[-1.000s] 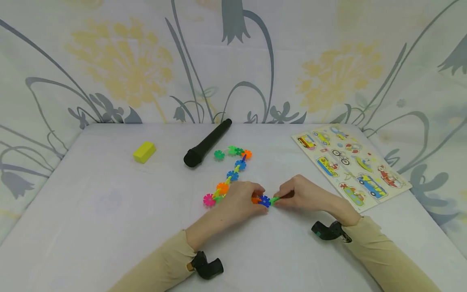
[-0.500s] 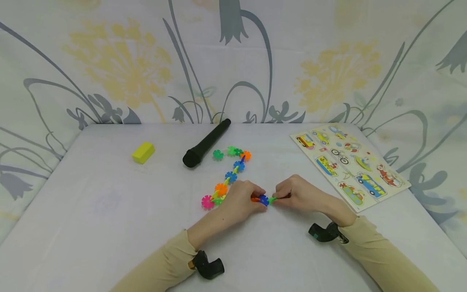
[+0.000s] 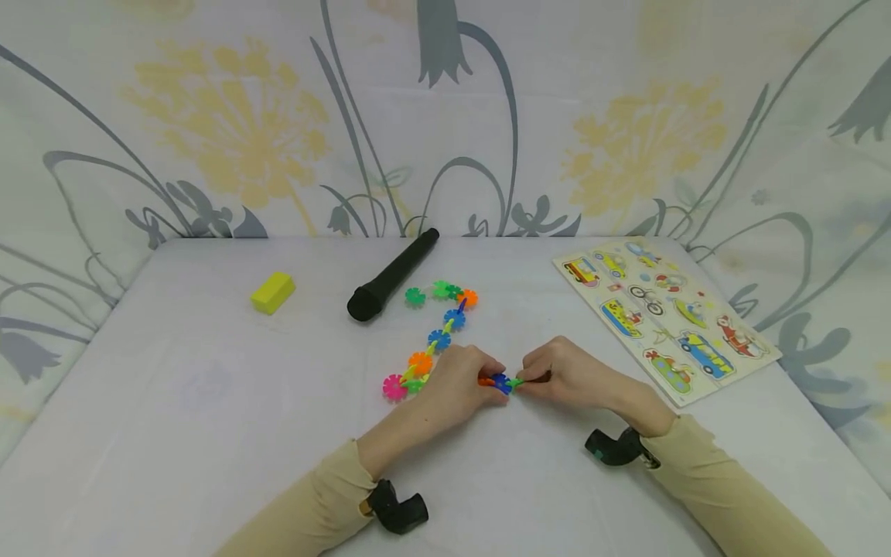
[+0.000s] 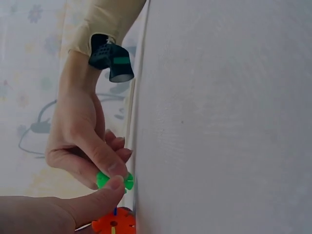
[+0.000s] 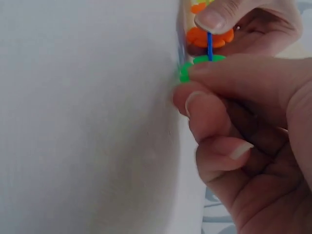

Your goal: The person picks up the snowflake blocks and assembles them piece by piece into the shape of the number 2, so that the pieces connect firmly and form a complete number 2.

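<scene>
A chain of flower-shaped interlocking plastic discs (image 3: 420, 363) runs across the table and passes under my left hand (image 3: 455, 383). Between the left thumb and forefinger, at the chain's near end, I pinch a blue disc (image 3: 502, 384). An orange disc (image 4: 114, 225) joins it and is partly covered by the fingers. My right hand (image 3: 574, 375) pinches a green disc (image 5: 184, 73) between thumb and forefinger. In the right wrist view the green disc meets the blue one, which stands edge-on; how deep their slots engage cannot be told.
Behind the chain lies a black microphone (image 3: 390, 280). A yellow block (image 3: 274, 292) is at the back left. At the right lies a picture puzzle board (image 3: 668, 317) with vehicles. A patterned cloth (image 3: 445, 116) hangs behind the table.
My right hand has shifted slightly left, towards the left hand, still pinching the green disc. The left hand keeps its hold on the blue disc. The head view has drifted a little.
</scene>
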`<state>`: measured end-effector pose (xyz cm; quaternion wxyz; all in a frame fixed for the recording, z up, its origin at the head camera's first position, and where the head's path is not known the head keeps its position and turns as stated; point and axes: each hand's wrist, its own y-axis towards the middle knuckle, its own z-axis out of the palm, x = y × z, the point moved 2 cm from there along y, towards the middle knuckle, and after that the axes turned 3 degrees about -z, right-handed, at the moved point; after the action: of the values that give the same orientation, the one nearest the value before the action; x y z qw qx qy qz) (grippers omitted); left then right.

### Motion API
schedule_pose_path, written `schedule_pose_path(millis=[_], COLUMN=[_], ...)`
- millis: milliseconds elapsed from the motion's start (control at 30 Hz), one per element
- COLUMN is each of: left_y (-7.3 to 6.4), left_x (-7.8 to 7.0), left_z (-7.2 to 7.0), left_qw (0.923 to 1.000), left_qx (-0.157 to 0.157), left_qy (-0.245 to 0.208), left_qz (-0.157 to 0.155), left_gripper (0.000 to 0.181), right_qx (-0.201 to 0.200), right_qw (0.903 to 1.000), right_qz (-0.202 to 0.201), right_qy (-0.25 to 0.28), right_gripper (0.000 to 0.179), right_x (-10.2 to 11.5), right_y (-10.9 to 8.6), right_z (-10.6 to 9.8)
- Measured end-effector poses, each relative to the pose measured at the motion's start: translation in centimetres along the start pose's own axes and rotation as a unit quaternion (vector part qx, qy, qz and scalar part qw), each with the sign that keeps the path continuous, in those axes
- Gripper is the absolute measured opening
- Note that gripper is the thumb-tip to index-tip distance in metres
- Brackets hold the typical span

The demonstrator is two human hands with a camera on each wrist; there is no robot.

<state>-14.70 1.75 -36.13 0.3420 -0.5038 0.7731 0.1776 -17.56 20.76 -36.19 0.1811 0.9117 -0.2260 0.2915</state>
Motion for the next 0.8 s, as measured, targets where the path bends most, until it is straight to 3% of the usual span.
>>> schedule_pose_path(millis=[200, 300, 433, 533, 600, 700, 800], left_y=[-0.3, -1.0, -3.1, -4.9, -5.9, -6.7, -6.7], left_x=[-0.2, 0.1, 1.4, 2.8, 3.6, 4.6, 5.2], left_z=[-0.4, -1.3, -3.4, -5.1, -6.0, -6.8, -7.1], left_qw=[0.9990, 0.9990, 0.9983, 0.9934, 0.9905, 0.9891, 0.9875], left_qx=[0.020, 0.010, -0.046, -0.098, -0.113, -0.091, -0.060], left_qy=[0.039, 0.044, 0.035, 0.054, 0.078, 0.111, 0.131], left_qz=[-0.009, -0.006, 0.010, 0.023, 0.012, -0.029, -0.064], left_gripper=[0.047, 0.051, 0.045, 0.045, 0.051, 0.060, 0.056], right_qx=[0.016, 0.020, 0.027, 0.037, 0.046, 0.055, 0.056], right_qw=[0.9988, 0.9979, 0.9964, 0.9954, 0.9942, 0.9932, 0.9933], right_qz=[0.045, 0.060, 0.078, 0.087, 0.096, 0.102, 0.100], right_qy=[-0.008, -0.014, -0.016, -0.016, -0.014, -0.009, -0.008], right_gripper=[0.008, 0.008, 0.009, 0.009, 0.010, 0.011, 0.012], right_x=[0.0, 0.0, 0.1, 0.1, 0.0, 0.0, -0.2], right_y=[-0.3, -0.5, -0.5, -0.5, -0.5, -0.5, -0.4], right_z=[-0.2, -0.4, -0.5, -0.4, -0.4, -0.4, -0.4])
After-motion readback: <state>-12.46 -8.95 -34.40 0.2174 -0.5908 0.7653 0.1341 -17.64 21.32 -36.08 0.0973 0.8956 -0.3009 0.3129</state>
